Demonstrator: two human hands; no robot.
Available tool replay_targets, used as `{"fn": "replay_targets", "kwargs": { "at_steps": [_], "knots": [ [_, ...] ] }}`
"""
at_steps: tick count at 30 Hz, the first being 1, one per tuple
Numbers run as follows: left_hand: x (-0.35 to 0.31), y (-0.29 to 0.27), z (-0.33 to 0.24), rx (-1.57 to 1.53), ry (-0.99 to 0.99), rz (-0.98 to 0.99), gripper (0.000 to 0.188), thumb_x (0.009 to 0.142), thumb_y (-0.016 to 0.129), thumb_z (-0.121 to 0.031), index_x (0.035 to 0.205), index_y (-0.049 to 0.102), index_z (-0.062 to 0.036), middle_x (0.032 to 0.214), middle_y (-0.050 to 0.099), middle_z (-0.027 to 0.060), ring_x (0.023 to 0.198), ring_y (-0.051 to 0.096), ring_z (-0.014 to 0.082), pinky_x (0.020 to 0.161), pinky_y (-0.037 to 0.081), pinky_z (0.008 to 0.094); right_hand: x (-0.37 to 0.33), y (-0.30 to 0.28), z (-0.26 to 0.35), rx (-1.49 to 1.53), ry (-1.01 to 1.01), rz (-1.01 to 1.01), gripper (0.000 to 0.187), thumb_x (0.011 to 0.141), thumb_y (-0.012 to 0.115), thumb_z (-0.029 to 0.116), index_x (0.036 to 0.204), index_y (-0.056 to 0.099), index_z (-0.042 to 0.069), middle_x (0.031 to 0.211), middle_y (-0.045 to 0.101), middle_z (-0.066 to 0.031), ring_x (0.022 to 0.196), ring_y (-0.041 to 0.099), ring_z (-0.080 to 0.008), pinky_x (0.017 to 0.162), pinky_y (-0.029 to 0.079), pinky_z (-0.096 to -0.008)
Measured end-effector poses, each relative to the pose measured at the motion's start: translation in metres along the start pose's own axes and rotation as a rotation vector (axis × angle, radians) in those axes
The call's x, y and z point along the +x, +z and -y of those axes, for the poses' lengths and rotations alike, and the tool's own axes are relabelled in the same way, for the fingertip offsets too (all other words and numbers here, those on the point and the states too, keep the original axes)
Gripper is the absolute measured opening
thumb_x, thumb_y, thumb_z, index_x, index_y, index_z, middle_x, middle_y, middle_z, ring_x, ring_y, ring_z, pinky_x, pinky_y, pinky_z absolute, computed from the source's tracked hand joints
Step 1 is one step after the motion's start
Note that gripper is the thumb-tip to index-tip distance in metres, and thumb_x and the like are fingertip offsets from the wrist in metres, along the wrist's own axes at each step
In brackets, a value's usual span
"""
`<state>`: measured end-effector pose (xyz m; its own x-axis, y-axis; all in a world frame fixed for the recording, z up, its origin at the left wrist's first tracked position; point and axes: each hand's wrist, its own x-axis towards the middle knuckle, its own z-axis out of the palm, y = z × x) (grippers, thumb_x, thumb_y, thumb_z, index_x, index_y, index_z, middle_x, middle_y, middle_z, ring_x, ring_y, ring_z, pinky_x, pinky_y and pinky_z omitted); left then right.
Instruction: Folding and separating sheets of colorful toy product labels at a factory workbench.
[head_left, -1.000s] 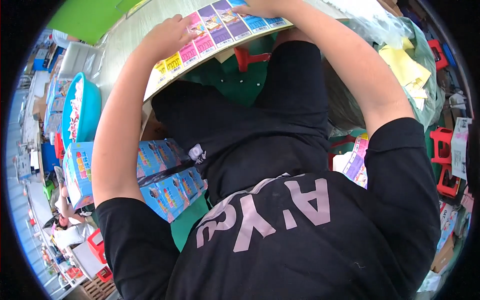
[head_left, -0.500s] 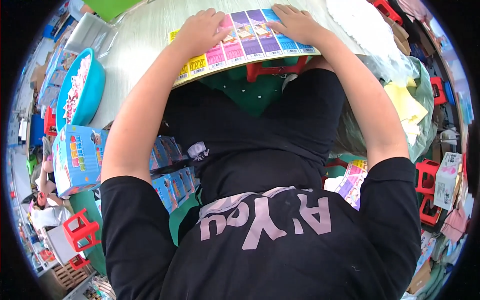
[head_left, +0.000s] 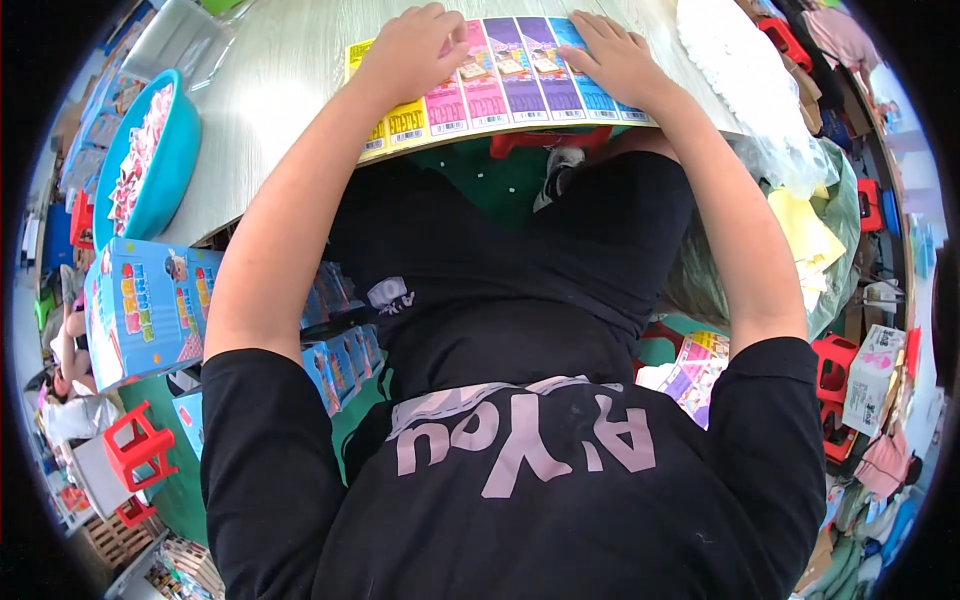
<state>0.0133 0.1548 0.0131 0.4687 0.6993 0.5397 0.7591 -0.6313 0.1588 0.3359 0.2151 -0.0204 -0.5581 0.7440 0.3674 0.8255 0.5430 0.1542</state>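
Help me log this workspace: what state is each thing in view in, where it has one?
Printed sheet: flat on the table
Left hand: open, back up, on the sheet
Right hand: open, on the sheet's blue end
Turquoise basin: holding small red-and-white pieces
Blue box: beside the table; closure unclear
Yellow papers: loosely piled

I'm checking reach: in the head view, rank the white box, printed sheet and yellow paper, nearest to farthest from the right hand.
From the right hand:
1. Printed sheet, touching, beneath the hand.
2. Yellow paper, to the lower right.
3. White box, farther right and lower.
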Motion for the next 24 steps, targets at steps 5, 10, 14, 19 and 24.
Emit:
{"fn": "replay_targets", "kwargs": {
  "at_steps": [5,10,14,19,24],
  "knots": [
    [-0.004,0.008,0.009,0.092,0.036,0.005,0.021,0.098,0.060,-0.029,0.101,0.062,-0.0092,0.093,0.059,0.0097,0.090,0.058,0.0291,0.083,0.047,0.0437,0.000,-0.004,0.003,-0.023,0.012,0.010,0.070,0.105,0.036,0.058,0.158,0.038,0.012,0.163,0.038,-0.0108,0.150,0.035,-0.0321,0.123,0.021,-0.0519],
    [-0.010,0.007,0.010,0.093,0.009,0.001,0.019,0.098,0.059,-0.028,0.101,0.062,-0.0092,0.093,0.059,0.0100,0.091,0.058,0.0287,0.084,0.047,0.0432,0.002,-0.022,0.019,0.004,0.003,0.027,0.069,0.105,0.037,0.057,0.157,0.039,0.011,0.161,0.040,-0.0131,0.149,0.036,-0.0337,0.123,0.022,-0.0510],
    [-0.012,0.001,0.007,0.069,-0.025,0.035,0.018,0.097,0.059,-0.026,0.101,0.062,-0.0084,0.094,0.059,0.0110,0.092,0.058,0.0299,0.084,0.047,0.0432,0.009,-0.028,0.021,0.051,-0.012,0.021,0.066,0.105,0.042,0.055,0.152,0.046,0.008,0.155,0.044,-0.0174,0.145,0.041,-0.0368,0.122,0.026,-0.0487],
    [-0.004,-0.007,0.004,0.090,-0.086,0.110,0.018,0.094,0.060,-0.023,0.101,0.063,-0.0077,0.096,0.061,0.0123,0.096,0.060,0.0324,0.089,0.048,0.0455,0.022,-0.026,0.020,0.157,-0.023,0.055,0.065,0.103,0.045,0.053,0.149,0.049,0.008,0.150,0.048,-0.0180,0.142,0.043,-0.0378,0.120,0.029,-0.0500],
    [0.004,0.000,0.018,0.074,-0.063,0.167,0.019,0.092,0.063,-0.023,0.101,0.063,-0.0067,0.098,0.061,0.0130,0.097,0.059,0.0347,0.088,0.048,0.0455,0.027,0.001,0.013,0.251,-0.045,-0.017,0.064,0.100,0.051,0.051,0.144,0.053,0.006,0.143,0.052,-0.0198,0.135,0.048,-0.0375,0.114,0.035,-0.0501]
  ]
}}
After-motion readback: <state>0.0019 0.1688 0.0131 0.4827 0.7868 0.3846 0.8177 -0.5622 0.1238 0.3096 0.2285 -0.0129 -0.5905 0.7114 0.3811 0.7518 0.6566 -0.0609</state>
